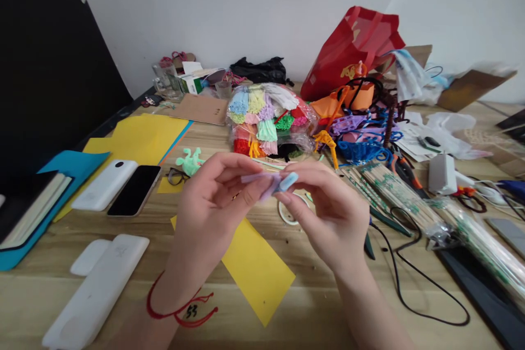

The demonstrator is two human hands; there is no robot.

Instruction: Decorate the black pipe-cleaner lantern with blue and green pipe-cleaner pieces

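In front of my chest, my left hand [223,188] pinches a pale purple pipe cleaner [266,181] between thumb and fingertips. My right hand [324,199] is closed on a short light blue pipe cleaner piece [287,181], which touches the purple one. The fingers partly cover both pieces, so how they are joined cannot be made out. Under the hands lies a strip of yellow paper [260,273]. Just behind the right fingers, a white ring [283,213] rests on the wooden table. Beyond the left hand sits a mint green pipe cleaner figure [190,162].
A clear bag of colourful pipe cleaner bundles [266,120] lies at the back, near a red tote bag [353,49]. At left are a phone [134,190] and white power banks [98,292]. Packs of wooden sticks [397,197], pliers [404,167] and a black cable [400,279] lie at right.
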